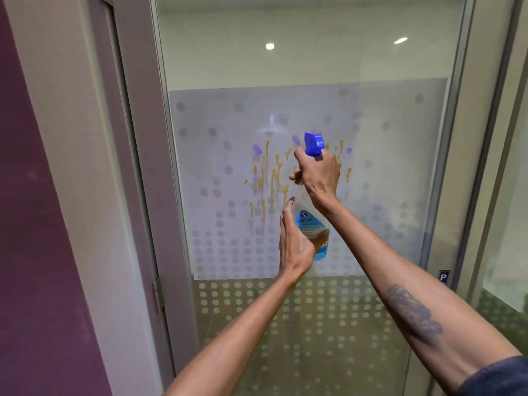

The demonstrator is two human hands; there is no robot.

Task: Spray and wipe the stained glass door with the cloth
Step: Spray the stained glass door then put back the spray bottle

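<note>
The glass door [385, 172] fills the view, with a frosted band of grey dots across its middle. Yellow-orange drip stains [267, 181] run down the glass at centre. A clear spray bottle [311, 224] with a blue label and blue trigger head [313, 144] is held upright just in front of the stains. My right hand [320, 175] grips its neck at the trigger. My left hand [294, 241] supports the bottle's lower body from the left. No cloth is in view.
A grey metal door frame [148, 167] with a hinge [157, 295] stands at the left, beside a purple wall [25, 224]. Another frame post and glass panel [500, 195] stand at the right. A small blue sign [443, 278] sits on the door's right edge.
</note>
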